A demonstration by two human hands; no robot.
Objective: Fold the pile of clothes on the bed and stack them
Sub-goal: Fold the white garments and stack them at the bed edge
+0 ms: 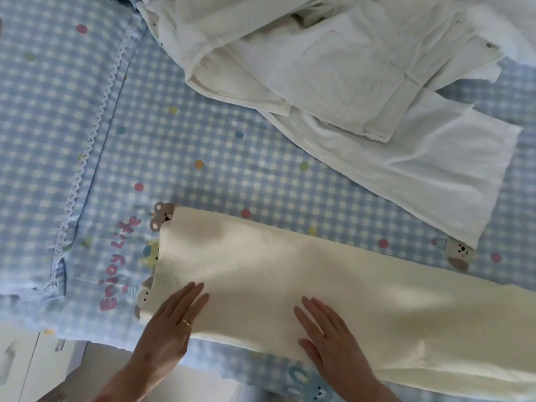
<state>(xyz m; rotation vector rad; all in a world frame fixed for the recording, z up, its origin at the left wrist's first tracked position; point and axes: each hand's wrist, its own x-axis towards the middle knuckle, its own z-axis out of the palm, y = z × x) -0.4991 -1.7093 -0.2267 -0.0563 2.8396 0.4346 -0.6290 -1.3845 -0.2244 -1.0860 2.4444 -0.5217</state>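
Head camera shows two hands lying flat on a cream garment (304, 285) in the lower part of the frame. All fingers are straight and spread a little, grasping nothing, only pressing on the cloth. On the left hand (171, 323) there is a ring (186, 322), and this hand rests at the garment's near left edge. The right hand (330, 340) rests more to the middle, at the near edge too. The garment lies long and flat, from lower centre to the lower right border, on a blue checked bedcover (174, 134). A pile of white clothes (348, 82) lies in the upper right, apart from the cream garment.
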